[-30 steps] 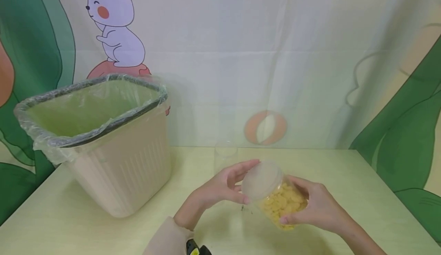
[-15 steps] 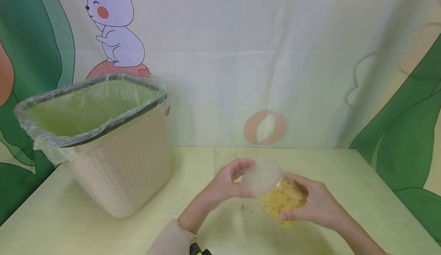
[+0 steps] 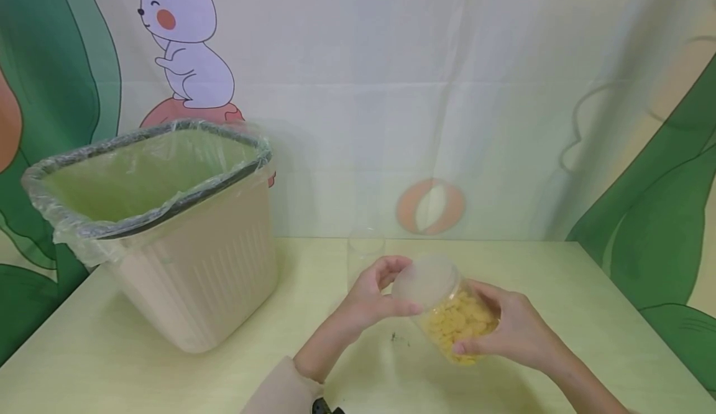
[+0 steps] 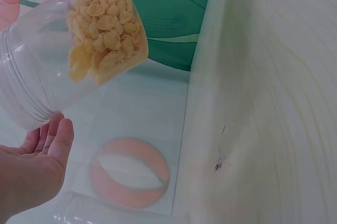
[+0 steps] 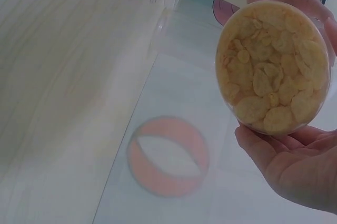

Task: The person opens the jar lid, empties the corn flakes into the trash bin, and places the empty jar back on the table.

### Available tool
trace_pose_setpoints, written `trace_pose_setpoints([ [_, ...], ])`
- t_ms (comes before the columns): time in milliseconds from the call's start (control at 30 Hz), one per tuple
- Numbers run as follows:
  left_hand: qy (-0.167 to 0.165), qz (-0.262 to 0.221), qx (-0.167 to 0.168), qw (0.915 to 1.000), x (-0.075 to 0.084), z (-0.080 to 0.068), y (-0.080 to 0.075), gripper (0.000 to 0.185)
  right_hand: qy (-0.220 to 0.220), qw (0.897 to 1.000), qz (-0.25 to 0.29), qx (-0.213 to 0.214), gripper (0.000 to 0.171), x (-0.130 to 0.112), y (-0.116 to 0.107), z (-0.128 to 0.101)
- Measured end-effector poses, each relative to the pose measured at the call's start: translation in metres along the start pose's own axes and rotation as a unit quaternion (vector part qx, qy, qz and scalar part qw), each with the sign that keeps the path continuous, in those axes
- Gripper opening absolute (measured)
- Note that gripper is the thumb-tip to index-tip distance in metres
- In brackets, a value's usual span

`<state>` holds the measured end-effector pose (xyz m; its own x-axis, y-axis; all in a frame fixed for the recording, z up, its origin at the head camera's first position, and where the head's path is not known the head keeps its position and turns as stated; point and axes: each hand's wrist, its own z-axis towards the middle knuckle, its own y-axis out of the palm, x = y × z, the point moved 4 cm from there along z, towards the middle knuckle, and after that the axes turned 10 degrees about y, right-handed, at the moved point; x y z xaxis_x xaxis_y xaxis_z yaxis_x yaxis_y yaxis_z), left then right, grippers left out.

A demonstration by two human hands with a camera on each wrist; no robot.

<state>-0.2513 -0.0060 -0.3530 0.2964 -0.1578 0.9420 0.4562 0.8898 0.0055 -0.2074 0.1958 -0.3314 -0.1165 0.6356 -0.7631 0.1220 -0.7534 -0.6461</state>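
Note:
A clear plastic jar (image 3: 461,324) partly filled with yellow corn flakes (image 4: 108,37) is held tilted above the table, its translucent lid (image 3: 426,279) facing up and left. My right hand (image 3: 511,333) grips the jar's body, thumb in front and fingers behind. At the other end, my left hand (image 3: 371,299) holds the lid's edge between thumb and fingers. The right wrist view looks at the jar's round bottom (image 5: 274,69), flakes pressed against it. Behind my left hand a clear, cup-like container (image 3: 366,252) stands on the table, its lower part hidden.
A large beige bin (image 3: 224,271) with a clear plastic liner stands on the left of the pale wooden table (image 3: 587,314). Small dark marks (image 4: 218,161) show on the tabletop. A printed cloth (image 3: 503,122) hangs behind the table's back edge.
The jar has risen slightly, with both hands still on it. My left hand has shifted a little right and up, its thumb now farther across the lid's lower edge.

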Motion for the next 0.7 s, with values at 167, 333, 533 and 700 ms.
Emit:
trace_pose_setpoints([
  [167,0.0,-0.005,0.005,1.0,0.0013,0.0,0.0005,0.06,-0.011,1.0,0.002,-0.001,0.081,-0.0001,-0.0001,-0.0003],
  [333,0.003,-0.006,0.012,0.9999,0.0028,0.0004,0.0014,0.06,-0.008,1.0,0.0,0.003,0.081,0.0004,-0.0009,0.0],
  [533,0.006,0.001,0.026,0.9996,0.0028,0.0014,0.0031,0.059,-0.001,1.0,-0.002,0.005,0.082,0.0014,-0.0021,0.0004],
  [700,0.009,0.005,0.039,0.9992,0.0019,0.0024,0.0038,0.058,0.0,1.0,-0.006,0.005,0.082,0.0021,-0.0033,-0.0001],
])
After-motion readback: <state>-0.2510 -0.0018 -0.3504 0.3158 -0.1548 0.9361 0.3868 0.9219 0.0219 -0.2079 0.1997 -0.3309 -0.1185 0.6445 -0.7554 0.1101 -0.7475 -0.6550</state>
